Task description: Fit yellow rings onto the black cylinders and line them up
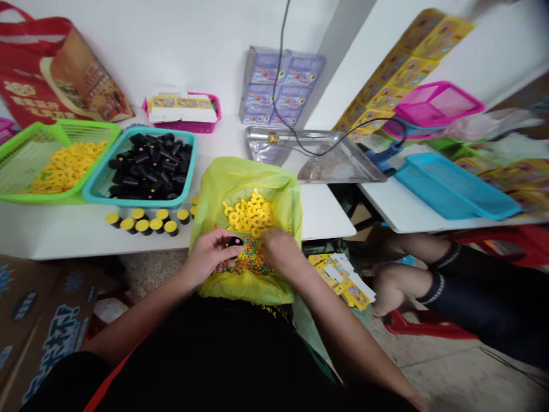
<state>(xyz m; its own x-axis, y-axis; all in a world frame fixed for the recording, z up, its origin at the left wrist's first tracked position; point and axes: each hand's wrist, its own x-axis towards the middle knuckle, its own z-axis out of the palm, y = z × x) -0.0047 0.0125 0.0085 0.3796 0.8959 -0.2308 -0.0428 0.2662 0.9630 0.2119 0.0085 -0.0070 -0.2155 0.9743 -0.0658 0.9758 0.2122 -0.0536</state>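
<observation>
A yellow-green plastic bag (240, 177) lies open over my lap and the table edge. Inside it are a heap of yellow rings (251, 214) and small multicoloured beads (249, 262). My left hand (212, 252) is closed on a small black tube (235, 242) held over the beads. Just right of the tube, my right hand (278, 249) rests in the bag with its fingers curled among the beads and rings; what they hold is hidden.
A green basket (26, 166) of yellow rings and a teal basket (100, 186) of black tubes stand on the white table, with several yellow-capped tubes (143, 222) in front. A metal tray (343, 166), purple boxes (274, 86) and a blue basket (454, 186) lie further right. Another person's knees (394, 280) are at right.
</observation>
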